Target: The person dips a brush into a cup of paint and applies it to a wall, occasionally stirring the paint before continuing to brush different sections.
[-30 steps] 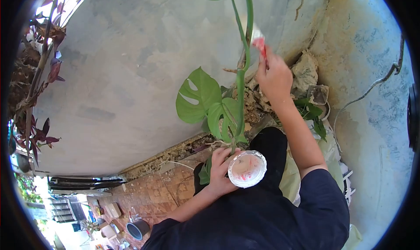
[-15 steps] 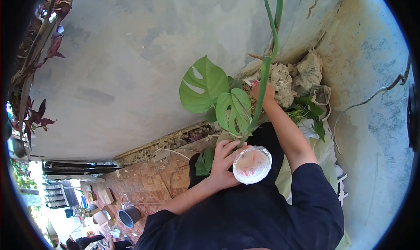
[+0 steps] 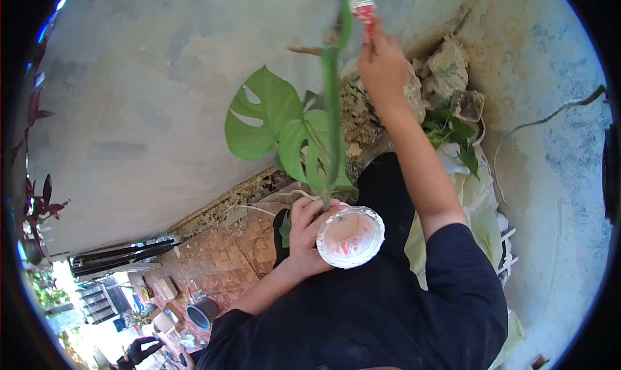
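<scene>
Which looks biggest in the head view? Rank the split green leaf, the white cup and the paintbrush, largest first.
1. Split green leaf, the widest.
2. White cup in the left hand; it sits nearer the camera, so the gap is unsure.
3. Paintbrush in the right hand, partly cut off.

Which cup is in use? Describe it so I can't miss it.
Start at the grey wall and follow the green stem down. The left hand holds the cup there: round, white, red smears inside, unlike the grey pot on the tiles.
</scene>
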`<state>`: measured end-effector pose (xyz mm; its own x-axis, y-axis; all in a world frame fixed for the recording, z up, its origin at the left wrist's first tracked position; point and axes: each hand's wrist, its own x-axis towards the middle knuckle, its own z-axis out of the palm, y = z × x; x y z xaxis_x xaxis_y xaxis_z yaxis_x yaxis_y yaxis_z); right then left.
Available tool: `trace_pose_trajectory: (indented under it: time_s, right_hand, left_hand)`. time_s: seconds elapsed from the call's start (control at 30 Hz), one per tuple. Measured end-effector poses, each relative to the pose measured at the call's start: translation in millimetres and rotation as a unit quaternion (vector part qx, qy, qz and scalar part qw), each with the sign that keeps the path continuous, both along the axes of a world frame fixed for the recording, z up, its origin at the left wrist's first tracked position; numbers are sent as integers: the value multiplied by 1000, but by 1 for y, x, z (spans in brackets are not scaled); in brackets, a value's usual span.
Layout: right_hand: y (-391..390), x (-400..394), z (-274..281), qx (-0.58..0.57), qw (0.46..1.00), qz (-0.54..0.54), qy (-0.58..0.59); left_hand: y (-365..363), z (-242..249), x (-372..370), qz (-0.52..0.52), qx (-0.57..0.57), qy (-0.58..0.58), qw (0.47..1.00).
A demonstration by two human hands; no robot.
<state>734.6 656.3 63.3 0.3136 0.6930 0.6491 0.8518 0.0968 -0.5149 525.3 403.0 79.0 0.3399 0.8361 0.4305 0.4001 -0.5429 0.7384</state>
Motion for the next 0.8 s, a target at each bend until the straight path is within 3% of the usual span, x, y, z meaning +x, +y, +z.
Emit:
trace_pose_trajectory:
  time_s: [0.1, 0.2, 0.3, 0.53, 0.67, 0.8]
  right_hand:
    - [20, -9, -83, -69, 998, -3, -9]
    - [13, 2, -107, -208, 978, 20, -18]
    - [-12, 19, -105, -375, 924, 64, -40]
    - [-90, 76, 36, -483, 867, 62, -105]
    - [-163, 105, 140, -423, 886, 145, -124]
    - [-233, 112, 218, -309, 895, 260, -192]
  left_hand:
    - [-1, 2, -1, 12, -10, 14, 1000]
    - [-5, 3, -1, 32, -27, 31, 999]
    - [-6, 4, 1, 34, -40, 23, 998]
    - [2, -8, 5, 37, -8, 19, 999]
    - [16, -16, 10, 16, 72, 20, 997]
    - [21, -20, 15, 10, 78, 15, 997]
